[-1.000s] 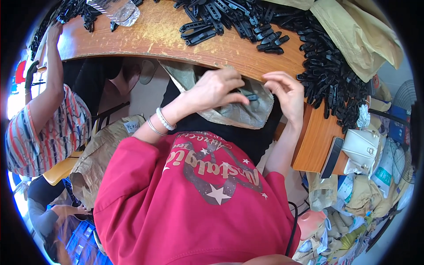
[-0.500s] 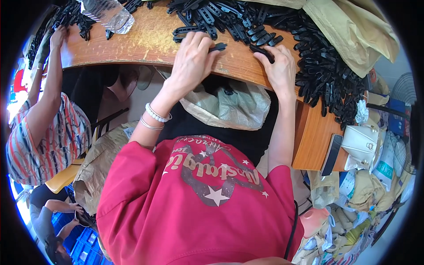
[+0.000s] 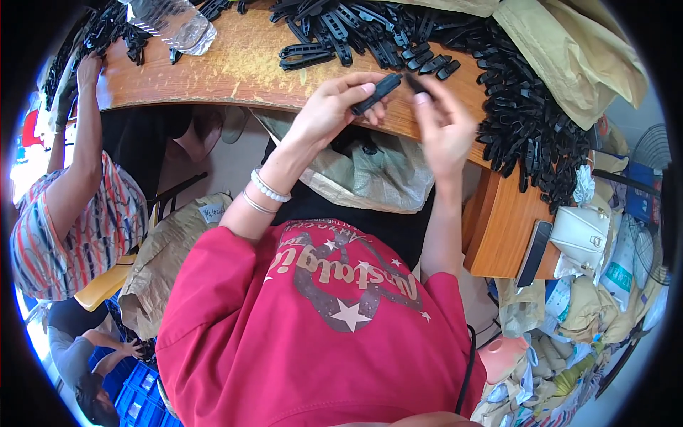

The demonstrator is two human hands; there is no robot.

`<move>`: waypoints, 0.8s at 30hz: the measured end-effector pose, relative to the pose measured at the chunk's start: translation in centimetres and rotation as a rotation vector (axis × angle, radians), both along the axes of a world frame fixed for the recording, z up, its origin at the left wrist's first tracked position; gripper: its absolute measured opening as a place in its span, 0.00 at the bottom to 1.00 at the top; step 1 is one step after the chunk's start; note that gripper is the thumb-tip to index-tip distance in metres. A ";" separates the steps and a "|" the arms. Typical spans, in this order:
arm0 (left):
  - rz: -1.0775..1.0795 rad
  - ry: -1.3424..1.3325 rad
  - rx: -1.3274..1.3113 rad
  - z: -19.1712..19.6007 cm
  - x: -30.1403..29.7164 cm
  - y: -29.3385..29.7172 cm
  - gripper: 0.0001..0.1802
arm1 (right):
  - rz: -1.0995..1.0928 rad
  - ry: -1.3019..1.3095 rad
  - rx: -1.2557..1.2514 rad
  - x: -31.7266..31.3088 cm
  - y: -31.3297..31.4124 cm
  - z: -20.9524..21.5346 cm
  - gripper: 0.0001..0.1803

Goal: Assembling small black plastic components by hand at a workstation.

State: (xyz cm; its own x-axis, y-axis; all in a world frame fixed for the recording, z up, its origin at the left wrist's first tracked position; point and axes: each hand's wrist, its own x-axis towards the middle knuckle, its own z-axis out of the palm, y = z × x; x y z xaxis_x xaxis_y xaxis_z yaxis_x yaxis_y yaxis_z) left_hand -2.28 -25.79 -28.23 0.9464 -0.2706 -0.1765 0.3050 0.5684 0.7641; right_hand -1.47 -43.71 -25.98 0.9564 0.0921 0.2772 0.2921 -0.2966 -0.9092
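Observation:
My left hand [image 3: 329, 107] pinches a long black plastic part [image 3: 378, 94] just above the table's near edge, thumb on top. My right hand [image 3: 448, 132], partly smeared by motion, holds a smaller dark pointed piece [image 3: 413, 84] between thumb and fingers. Its tip is close to the end of the left hand's part; whether they touch I cannot tell. Ahead on the wooden table [image 3: 235, 71] lie slotted black plastic parts [image 3: 334, 32] in a heap. To the right is another heap of black plastic pieces [image 3: 530, 139].
An open woven sack [image 3: 384, 181] hangs below the table edge at my lap. Clear plastic packaging [image 3: 186, 28], a tan bag [image 3: 569, 57], a phone [image 3: 533, 252] and a white handbag [image 3: 580, 235] lie around. A co-worker's arm [image 3: 85, 135] reaches the table at left; another person bends by blue crates [image 3: 135, 398].
Both hands have come off the tabletop and drawn closer together, each bringing a black part toward me. The left hand has moved right, turning its part into view.

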 end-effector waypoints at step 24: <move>0.032 -0.595 0.827 3.6 -1.9 -0.5 0.18 | -0.003 0.109 0.415 -3.4 0.8 0.3 0.13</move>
